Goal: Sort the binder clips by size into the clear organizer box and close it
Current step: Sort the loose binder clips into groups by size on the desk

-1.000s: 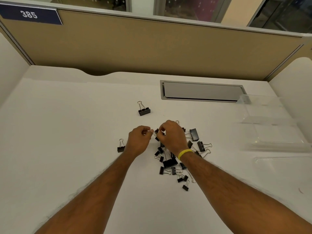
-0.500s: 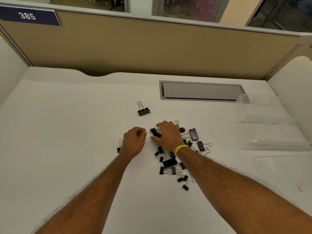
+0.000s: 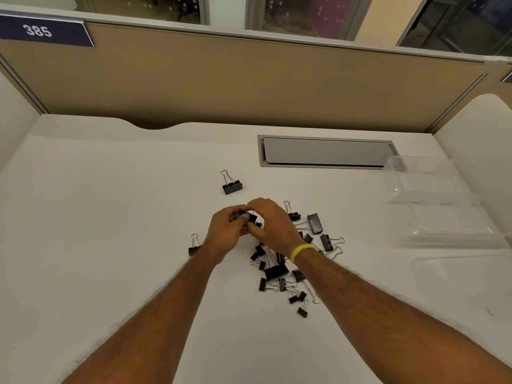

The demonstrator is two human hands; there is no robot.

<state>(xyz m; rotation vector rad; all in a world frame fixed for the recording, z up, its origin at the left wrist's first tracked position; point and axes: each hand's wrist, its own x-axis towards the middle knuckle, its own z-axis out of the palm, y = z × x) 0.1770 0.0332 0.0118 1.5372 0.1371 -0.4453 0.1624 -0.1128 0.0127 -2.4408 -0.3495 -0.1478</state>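
A heap of several black binder clips [image 3: 279, 268] of mixed sizes lies on the white desk. At its far left edge my left hand [image 3: 225, 231] and my right hand [image 3: 273, 223] meet, and both pinch one black binder clip [image 3: 251, 217] between their fingertips. One medium clip [image 3: 232, 185] lies alone farther back. A small clip [image 3: 193, 246] sits just left of my left wrist. The clear organizer box [image 3: 440, 206] stands open at the right, its lid [image 3: 462, 263] lying flat in front of it.
A grey cable hatch [image 3: 327, 152] is set into the desk behind the heap. A tan partition [image 3: 249, 79] closes the back, and white side panels [image 3: 476, 134] flank the desk. A yellow band [image 3: 301, 250] is on my right wrist.
My right hand picked a clip from the heap's far edge and lifted slightly. My left hand moved right and joined it, so both now grip the same clip.
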